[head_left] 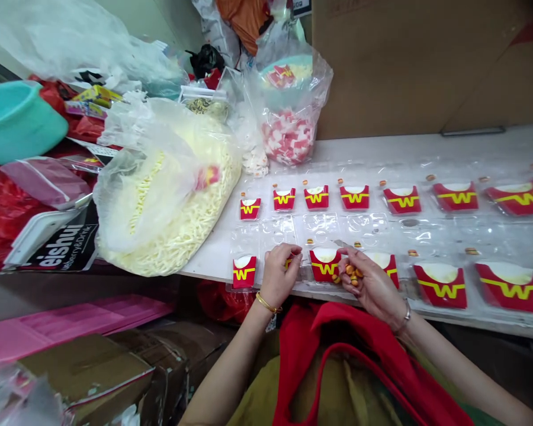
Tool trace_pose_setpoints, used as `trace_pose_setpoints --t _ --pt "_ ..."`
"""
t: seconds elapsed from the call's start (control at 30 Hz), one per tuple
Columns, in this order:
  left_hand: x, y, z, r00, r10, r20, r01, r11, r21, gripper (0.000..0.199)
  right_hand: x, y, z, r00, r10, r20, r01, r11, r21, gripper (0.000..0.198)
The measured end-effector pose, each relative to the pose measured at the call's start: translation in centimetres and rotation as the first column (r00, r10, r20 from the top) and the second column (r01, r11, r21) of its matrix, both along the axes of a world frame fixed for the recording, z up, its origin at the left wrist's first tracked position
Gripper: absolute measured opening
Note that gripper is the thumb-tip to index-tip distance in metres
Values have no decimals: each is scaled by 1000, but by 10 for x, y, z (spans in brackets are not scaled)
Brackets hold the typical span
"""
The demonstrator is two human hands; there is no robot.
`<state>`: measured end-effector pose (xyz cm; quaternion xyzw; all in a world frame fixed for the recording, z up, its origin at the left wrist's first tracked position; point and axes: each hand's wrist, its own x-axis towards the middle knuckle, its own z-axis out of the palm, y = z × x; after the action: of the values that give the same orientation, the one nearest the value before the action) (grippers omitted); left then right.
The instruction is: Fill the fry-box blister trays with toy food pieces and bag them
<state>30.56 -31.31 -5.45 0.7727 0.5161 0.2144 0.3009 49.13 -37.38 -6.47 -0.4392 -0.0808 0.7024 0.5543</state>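
Along the table's near edge, my left hand [281, 272] is curled, thumb and fingertips pinched together. It hovers over a clear plastic tray, mostly covering a red carton piece with yellow on it; whatever is in the pinch is too small to make out. Several miniature burgers [352, 273] lie in the cupped fingers of my right hand [373, 284], palm turned up. Between the hands sits a red fries carton [325, 264] with a yellow W. Another red carton [385, 264] is partly hidden behind my right hand. A single miniature burger [310, 241] rests above the middle carton.
Two rows of clear trays [320, 225] hold red cartons, many with a miniature burger above. At left lies a big bag of pale fries pieces [173, 236]; behind stands a bag of pink-and-white pieces [288, 136]. A cardboard box [426, 65] borders the table's back.
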Motion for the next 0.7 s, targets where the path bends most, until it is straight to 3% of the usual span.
trace_pose_setpoints --t 0.17,0.3,0.47,0.7 --pt "13 -3 -5 948 -255 -188 267 963 39 14 15 -5 -1 998 -62 -22 62 998 -19 27" --pt "30 -10 -10 944 -211 -252 246 963 115 17 14 -7 -3 998 -59 -23 59 998 -16 26" --pt "38 -19 -18 882 -342 -324 386 919 80 18 16 -11 -6 998 -64 -10 64 998 -20 27" --pt "50 -33 -30 941 -231 -246 242 970 18 10 13 -13 -10 1000 -27 -1 27 999 -44 26"
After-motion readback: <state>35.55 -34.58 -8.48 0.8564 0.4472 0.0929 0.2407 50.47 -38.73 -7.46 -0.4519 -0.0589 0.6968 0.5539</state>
